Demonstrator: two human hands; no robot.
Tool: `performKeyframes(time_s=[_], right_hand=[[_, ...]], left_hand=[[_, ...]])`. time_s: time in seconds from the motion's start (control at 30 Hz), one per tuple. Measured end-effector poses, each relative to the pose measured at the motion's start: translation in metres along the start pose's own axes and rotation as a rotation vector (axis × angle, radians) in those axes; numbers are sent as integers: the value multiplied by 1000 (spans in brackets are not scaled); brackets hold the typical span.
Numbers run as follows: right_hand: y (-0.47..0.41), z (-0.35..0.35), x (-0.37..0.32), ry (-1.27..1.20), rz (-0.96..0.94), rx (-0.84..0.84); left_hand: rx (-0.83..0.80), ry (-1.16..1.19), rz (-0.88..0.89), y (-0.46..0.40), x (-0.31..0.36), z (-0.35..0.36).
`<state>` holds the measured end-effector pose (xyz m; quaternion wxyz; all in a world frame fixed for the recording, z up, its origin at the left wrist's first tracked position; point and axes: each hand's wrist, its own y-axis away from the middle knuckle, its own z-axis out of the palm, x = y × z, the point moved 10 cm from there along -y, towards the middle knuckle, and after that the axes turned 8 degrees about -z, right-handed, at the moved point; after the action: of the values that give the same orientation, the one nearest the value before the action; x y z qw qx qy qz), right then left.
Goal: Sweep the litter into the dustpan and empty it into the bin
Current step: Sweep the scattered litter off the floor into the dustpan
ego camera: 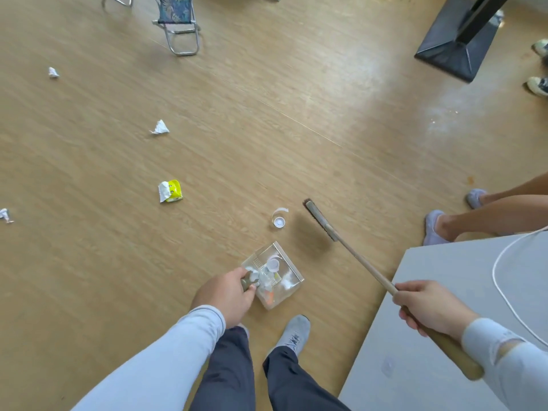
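My left hand (226, 296) grips the handle of a clear dustpan (289, 262) that rests on the wooden floor just ahead of my feet, with small bits of litter inside. My right hand (427, 304) holds the wooden stick of a broom (321, 221), whose dark head hovers just right of a white bottle cap (279, 222) with a plastic ring. Further left lie a yellow-and-white wrapper (170, 191) and crumpled white papers (160, 128), (53, 72), (5, 215). No bin is in view.
A grey table (444, 321) with a white cable fills the lower right. Another person's legs and slippers (434, 228) stand right of the broom. A black stand base (456, 46) and shoes sit at top right; a small folding chair (178, 23) at top.
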<state>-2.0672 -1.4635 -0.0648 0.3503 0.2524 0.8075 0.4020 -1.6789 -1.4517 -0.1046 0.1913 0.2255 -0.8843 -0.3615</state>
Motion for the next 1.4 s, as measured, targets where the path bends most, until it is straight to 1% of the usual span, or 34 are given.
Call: performKeyframes(time_s=[0.13,0.3,0.4,0.5,0.63,0.7,0.77,0.8,0.87,0.93,1.0,1.1,1.17,1.23,1.3,1.4], right_hand=[[-17,6,-39,61,-30,24],[-42,18,-84,143,-31,56],[-59,30,-113,208,-68,53],[-77,46,-134,317,-88,59],[-93,81,-132,554,-78,-23],[-83,96,-123,687,-90,-103],[-62,95,-111,769,-67,-197],[-51,87,-106,756,-43,-234],[-31,64,-101,612,9,-272],[-17,43,-99,472,51,-255],[-14,31,-100,418,65,-208],[-28,29,-114,472,-7,-97],[-41,45,-120,469,-20,-84],[-50,68,-126,493,-43,-97],[-50,89,-129,525,-52,-148],[-35,89,-139,525,-39,-224]], left_hand=[[10,36,13,4,-18,-14],[63,177,-70,-13,-52,-48],[90,253,-110,-27,-59,-57],[124,262,-134,-37,-56,-57],[144,235,-129,-44,-49,-51],[151,227,-123,-47,-50,-51],[147,232,-116,-49,-50,-54],[146,234,-113,-50,-50,-56],[145,234,-103,-52,-49,-58],[139,240,-94,-52,-47,-57],[134,244,-91,-52,-46,-56],[127,245,-97,-51,-49,-55],[120,249,-95,-51,-51,-55],[124,251,-93,-51,-53,-55],[131,251,-86,-52,-55,-54],[120,255,-73,-51,-55,-55]])
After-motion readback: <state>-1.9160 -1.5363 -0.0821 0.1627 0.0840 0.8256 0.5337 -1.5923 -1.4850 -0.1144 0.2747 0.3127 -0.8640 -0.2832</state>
